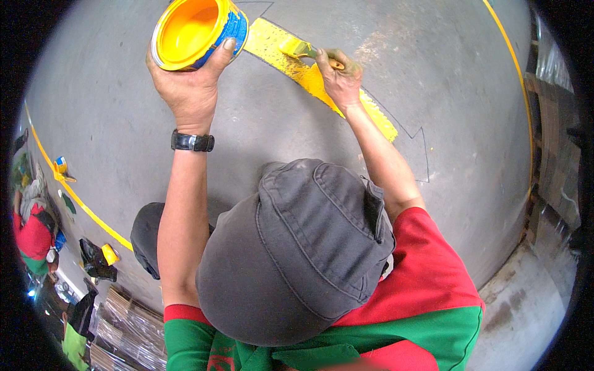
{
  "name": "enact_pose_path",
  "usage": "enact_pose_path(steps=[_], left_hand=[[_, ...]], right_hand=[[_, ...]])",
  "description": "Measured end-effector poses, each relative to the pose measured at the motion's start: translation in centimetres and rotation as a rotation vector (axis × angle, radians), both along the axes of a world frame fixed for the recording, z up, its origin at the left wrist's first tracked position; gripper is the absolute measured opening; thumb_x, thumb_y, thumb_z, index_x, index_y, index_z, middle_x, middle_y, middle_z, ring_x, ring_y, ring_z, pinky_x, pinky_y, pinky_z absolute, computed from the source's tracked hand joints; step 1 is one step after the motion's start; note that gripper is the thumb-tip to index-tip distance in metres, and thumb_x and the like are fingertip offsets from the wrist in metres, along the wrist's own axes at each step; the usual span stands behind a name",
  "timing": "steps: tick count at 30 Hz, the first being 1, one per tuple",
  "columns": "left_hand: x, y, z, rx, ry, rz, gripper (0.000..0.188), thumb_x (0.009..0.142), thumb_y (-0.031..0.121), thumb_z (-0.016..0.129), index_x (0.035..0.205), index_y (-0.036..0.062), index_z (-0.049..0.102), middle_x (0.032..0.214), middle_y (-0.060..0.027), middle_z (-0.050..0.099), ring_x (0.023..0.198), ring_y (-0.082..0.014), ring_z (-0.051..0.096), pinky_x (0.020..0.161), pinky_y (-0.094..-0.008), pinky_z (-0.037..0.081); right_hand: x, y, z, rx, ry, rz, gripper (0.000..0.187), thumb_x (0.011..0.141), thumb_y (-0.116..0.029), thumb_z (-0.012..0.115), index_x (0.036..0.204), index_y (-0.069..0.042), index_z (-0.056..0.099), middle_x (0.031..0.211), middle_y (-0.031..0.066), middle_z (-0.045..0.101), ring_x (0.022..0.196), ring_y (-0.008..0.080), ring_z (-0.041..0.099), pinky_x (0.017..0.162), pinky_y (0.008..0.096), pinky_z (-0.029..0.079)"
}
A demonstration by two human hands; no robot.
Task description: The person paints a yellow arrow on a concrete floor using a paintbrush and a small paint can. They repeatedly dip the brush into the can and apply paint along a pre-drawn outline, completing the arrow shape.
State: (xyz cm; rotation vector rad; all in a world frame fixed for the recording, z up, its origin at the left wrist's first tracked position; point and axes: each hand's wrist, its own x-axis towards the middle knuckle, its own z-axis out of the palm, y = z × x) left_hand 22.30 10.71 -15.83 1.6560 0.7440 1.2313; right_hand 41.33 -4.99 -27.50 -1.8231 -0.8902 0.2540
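My left hand (187, 93) grips a blue and white paint can (234, 31), thumb pressed against its side. Its open mouth shows yellow paint (187, 28), and yellow coats the rim. In my right hand (341, 80) is a paintbrush (306, 51), its green and orange handle between the fingers. The yellow-loaded bristles touch a broad painted yellow band (267, 41) on the grey floor. This band runs diagonally under my right hand, with a patchy texture and rough edges. Dark drawn lines (405, 128) form an arrow-like outline beside its lower right end.
Thin yellow lines cross the floor at left (93, 213) and right (516, 62). Near the left line are a small paint can (60, 164), a black plastic bag (94, 256) and another person (34, 238). Wrapped stacks (550, 105) stand at right. A dark cap (297, 247) hides the lower middle.
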Motion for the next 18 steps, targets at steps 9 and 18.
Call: enact_pose_path(steps=[9,18], left_hand=[[0.2,-0.2,0.3,0.02,0.015,-0.001,0.073,0.072,0.006,0.091,0.131,0.0,0.048,0.124,-0.0133,0.063,0.113,-0.021,0.064,0.098,-0.0355,0.055],[0.3,-0.5,0.5,0.007,0.03,-0.011,0.074,0.072,0.01,0.091,0.13,-0.0001,0.046,0.123,-0.0138,0.063,0.113,-0.0216,0.065,0.097,-0.0359,0.057]], right_hand=[[0.6,-1.6,0.5,-0.059,-0.024,-0.006,0.02,0.095,-0.026,0.07,0.089,-0.006,0.072,0.07,0.0108,0.066,0.059,0.0175,0.061,0.058,0.0315,0.049],[1.0,-3.3,0.8,-0.082,0.024,-0.01,0.021,0.095,-0.027,0.07,0.091,-0.006,0.072,0.07,0.0107,0.067,0.06,0.0172,0.062,0.058,0.032,0.049]])
